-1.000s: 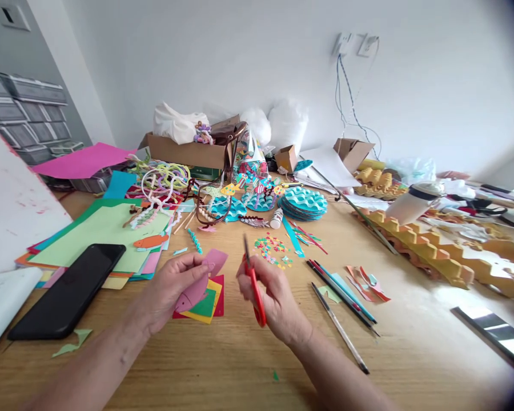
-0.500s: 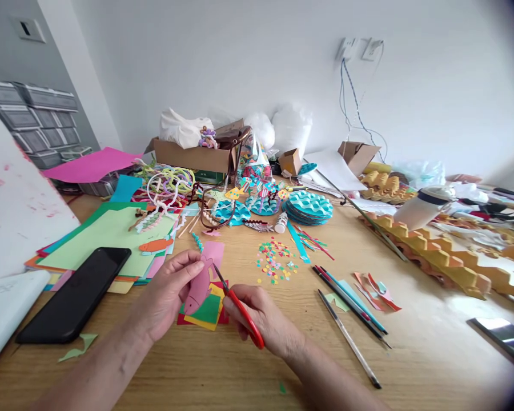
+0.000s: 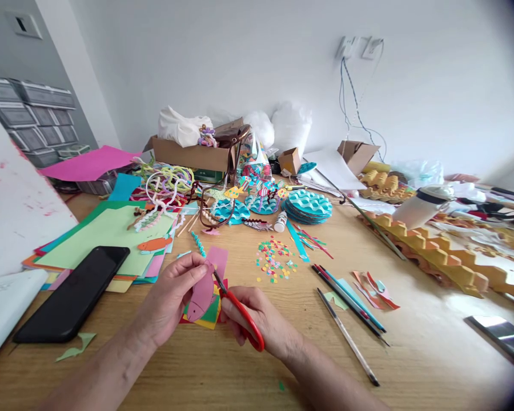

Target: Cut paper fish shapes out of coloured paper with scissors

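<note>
The wooden table (image 3: pixel 197 365) is filling the lower frame. At lower centre-left my left hand (image 3: pixel 169 297) is pinching; at lower centre my right hand (image 3: pixel 268 317) is clasping red scissors (image 3: pixel 241 309), pointing at the pink paper fish (image 3: pixel 201 297) in my left pinch.

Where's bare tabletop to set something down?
Bare table: right of the clear pen, short of the shiny slab; also below the scissors, bar a green scrap. Crowded: left, with phone and paper stack; back, with pipe cleaners and blue discs.
</note>
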Demonstrator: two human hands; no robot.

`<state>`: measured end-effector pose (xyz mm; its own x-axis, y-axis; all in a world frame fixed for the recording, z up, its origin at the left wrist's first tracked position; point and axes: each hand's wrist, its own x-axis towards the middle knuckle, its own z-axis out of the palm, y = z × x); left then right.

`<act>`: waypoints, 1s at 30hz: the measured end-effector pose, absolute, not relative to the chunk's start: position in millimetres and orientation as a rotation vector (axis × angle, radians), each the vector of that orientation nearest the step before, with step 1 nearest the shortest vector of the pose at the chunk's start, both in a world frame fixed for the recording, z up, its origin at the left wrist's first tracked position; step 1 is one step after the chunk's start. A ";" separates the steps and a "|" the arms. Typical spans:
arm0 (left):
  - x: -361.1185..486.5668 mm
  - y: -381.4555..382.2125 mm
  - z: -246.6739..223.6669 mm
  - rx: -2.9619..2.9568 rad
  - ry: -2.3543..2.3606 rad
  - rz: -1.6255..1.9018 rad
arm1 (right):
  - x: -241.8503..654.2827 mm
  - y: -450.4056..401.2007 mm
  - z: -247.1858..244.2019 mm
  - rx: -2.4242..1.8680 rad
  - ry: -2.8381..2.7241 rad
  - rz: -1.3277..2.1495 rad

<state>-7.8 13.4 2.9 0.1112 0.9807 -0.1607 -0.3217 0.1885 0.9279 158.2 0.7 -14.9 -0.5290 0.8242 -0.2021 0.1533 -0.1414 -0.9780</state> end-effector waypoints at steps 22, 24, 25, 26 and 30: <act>-10.3 11.9 4.2 0.959 0.994 1.069 | 157.4 2.7 -30.3 -0.835 -1.457 1.914; -11.4 12.3 4.4 0.964 0.991 1.066 | 158.5 2.9 -30.8 -0.830 -1.470 1.912; -11.6 12.4 4.6 0.964 0.990 1.062 | 158.9 2.9 -31.0 -0.832 -1.475 1.907; -11.6 12.4 4.8 0.965 0.988 1.057 | 159.2 2.9 -31.2 -0.833 -1.478 1.906; -11.0 12.0 4.3 0.957 0.976 1.039 | 159.4 3.0 -32.6 -0.838 -1.474 1.919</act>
